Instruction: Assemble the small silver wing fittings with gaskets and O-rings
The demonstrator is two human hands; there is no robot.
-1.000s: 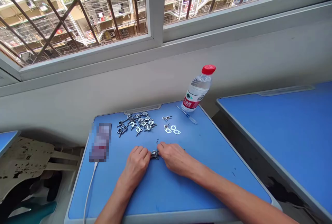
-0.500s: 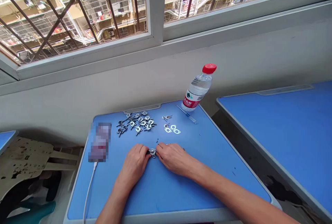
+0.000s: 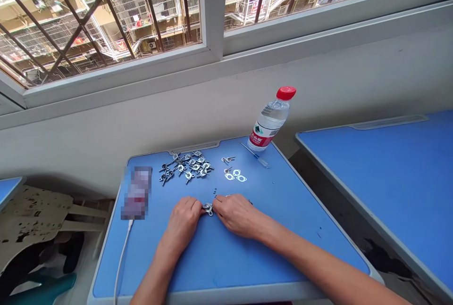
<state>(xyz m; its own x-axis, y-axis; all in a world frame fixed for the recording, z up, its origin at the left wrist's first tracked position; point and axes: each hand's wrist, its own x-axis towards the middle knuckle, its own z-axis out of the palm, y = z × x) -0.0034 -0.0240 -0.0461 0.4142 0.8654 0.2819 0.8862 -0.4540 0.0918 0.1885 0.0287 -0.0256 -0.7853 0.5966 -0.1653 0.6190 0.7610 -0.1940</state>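
Observation:
Both my hands rest on the blue desk [image 3: 219, 258] with their fingertips meeting. Between them lies a small metal part [image 3: 208, 209]. My left hand [image 3: 184, 222] pinches it from the left, fingers curled. From the right, my right hand [image 3: 236, 214] pinches the same part. A pile of several similar metal parts [image 3: 186, 167] lies farther back on the desk. A few flat metal plates [image 3: 235, 175] and tiny screws [image 3: 214, 192] lie just beyond my hands.
A water bottle with a red cap [image 3: 271, 120] stands at the desk's back right, a thin screwdriver [image 3: 255, 155] beside it. A phone [image 3: 136, 193] with a white cable [image 3: 120, 260] lies at the left. Another blue desk [image 3: 389, 177] is to the right; the windowsill wall runs behind.
My hands and the small part have barely shifted; the view moved slightly. The grip on the part looks the same.

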